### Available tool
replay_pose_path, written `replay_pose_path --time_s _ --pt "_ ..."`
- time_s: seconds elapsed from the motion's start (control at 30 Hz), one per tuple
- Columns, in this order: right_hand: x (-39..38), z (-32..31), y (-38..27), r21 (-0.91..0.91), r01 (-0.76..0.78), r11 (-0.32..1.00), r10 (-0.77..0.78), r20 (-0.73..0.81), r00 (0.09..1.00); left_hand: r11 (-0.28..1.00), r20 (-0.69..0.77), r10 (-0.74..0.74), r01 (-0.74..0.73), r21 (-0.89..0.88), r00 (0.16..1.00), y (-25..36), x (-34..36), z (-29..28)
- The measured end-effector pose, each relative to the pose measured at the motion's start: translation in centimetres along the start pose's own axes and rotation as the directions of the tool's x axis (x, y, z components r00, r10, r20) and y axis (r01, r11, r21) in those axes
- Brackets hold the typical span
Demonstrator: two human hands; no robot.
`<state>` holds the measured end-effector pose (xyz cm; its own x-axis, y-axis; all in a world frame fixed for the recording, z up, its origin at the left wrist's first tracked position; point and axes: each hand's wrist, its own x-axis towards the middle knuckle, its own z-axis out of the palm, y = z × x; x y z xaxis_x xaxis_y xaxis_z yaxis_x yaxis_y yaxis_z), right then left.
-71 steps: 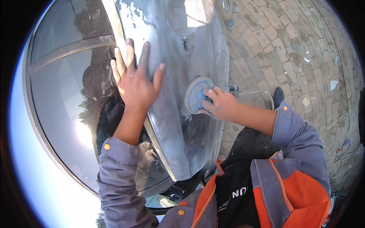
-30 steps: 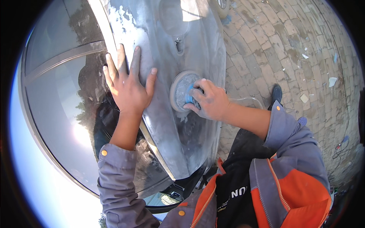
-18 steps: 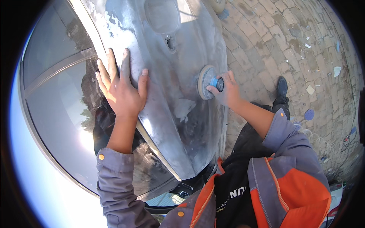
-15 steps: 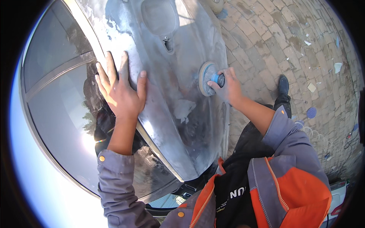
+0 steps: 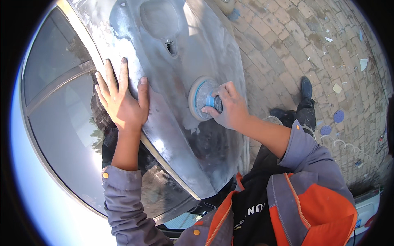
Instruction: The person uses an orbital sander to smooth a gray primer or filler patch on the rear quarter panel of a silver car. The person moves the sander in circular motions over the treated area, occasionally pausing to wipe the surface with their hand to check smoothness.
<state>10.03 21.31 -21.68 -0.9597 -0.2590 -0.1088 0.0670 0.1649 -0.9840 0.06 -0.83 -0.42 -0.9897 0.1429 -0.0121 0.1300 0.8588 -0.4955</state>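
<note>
My right hand [image 5: 232, 105] is wrapped round the blue-and-grey top of a round hand sander [image 5: 200, 97]. Its pale disc lies against the sanded grey car door [image 5: 164, 74], a little below the door handle recess. Dark and pale patches show on the panel near the disc. With fingers spread, my left hand [image 5: 126, 96] lies flat by the door's upper edge, across the trim strip beside the window. Nothing is in it.
Dark car windows [image 5: 61, 110] curve along the left. Brick paving [image 5: 283, 53] on the right carries scraps, purple sanding discs [image 5: 338, 116] and a coiled pale hose [image 5: 342, 143]. My shoe [image 5: 305, 88] stands on the bricks. Part of a white vehicle [image 5: 367, 209] shows at lower right.
The sander in my right hand has moved left and slightly down across the door panel, toward the window side. My left hand keeps its place on the door edge; the view has shifted slightly.
</note>
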Motion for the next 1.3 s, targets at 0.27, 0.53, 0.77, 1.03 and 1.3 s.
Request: replay_pose_path --time_s 0.27,0.53,0.77,1.03,1.3 --pt "3.1 0.5 8.9 0.092 -0.263 0.96 0.27 -0.066 0.961 0.999 -0.014 -0.029 0.03 0.016 0.999 0.1 0.0 -0.1" --pt "1.2 -5.6 18.8 -0.146 -0.601 0.786 0.618 0.163 0.769 0.977 -0.047 -0.177 0.181 0.113 0.983 4.6 -1.3 0.6" --pt "-5.9 -18.9 25.4 -0.173 -0.83 0.531 0.846 0.158 0.509 0.976 0.389 0.026 -0.107 0.19 0.921 15.3 -8.5 5.7" --pt "-9.4 -24.5 28.3 -0.128 -0.859 0.496 0.867 0.134 0.48 0.933 0.549 0.061 -0.243 0.264 0.833 17.9 -16.2 4.7" --pt "-8.7 -25.9 27.4 -0.231 -0.819 0.526 0.845 0.032 0.534 0.921 0.417 0.011 -0.172 0.35 0.909 18.8 -13.7 5.7"
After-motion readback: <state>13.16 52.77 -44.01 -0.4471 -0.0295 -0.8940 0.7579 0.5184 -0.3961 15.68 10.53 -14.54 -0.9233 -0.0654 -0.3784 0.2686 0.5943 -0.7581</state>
